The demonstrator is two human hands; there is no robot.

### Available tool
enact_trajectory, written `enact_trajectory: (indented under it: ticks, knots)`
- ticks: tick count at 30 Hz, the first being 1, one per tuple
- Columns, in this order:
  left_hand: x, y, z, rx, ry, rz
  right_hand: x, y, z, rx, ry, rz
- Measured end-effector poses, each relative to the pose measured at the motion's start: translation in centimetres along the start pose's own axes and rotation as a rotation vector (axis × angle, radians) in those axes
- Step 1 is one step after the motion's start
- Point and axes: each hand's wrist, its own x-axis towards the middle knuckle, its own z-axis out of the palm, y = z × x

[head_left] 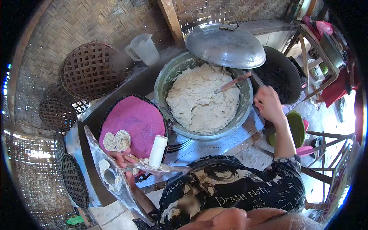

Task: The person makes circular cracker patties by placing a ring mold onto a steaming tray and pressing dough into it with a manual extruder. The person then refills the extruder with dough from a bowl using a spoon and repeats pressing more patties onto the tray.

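Note:
My left hand (122,158) is at the lower left, with fingers wrapped round part of a dough-smeared wooden press (119,184). A white cylinder (157,151) stands up from the press's arm. Just above the hand, two round pale noodle-like discs (117,140) lie on a pink cloth (134,119). My right hand (267,101) is beside the right rim of a large basin (160,86) of pale dough (203,99); its fingers are curled, and anything inside them is hidden. A stick (233,82) rests in the dough, its end near the basin's rim.
A metal lid (226,44) leans over the basin's back edge. Behind the pink cloth is a clear jug (144,50). Woven trays (92,70) are at the left. A dark pan (280,76) and a green bowl (294,128) are at the right.

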Motion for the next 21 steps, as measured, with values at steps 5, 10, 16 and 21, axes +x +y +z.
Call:
enact_trajectory:
  ticks: [5, 10, 16, 21]
  knots:
    - [0.2, -0.3, 0.1, 0.060, -0.022, -0.026, 7.6, -1.8, 7.4, -0.176, 0.394, -0.311]
    - [-0.6, 1.4, -1.3, 0.126, 0.023, 0.002, 10.7, -1.4, 8.4, -0.193, -0.177, -0.350]
    - [-1.5, 1.4, -2.6, 0.118, 0.162, -0.024, 11.0, -2.8, 6.9, -0.134, -0.234, -0.442]
    - [-1.1, 0.4, -2.6, 0.056, 0.123, -0.036, 11.8, -6.7, 8.0, 0.067, -0.263, -0.461]
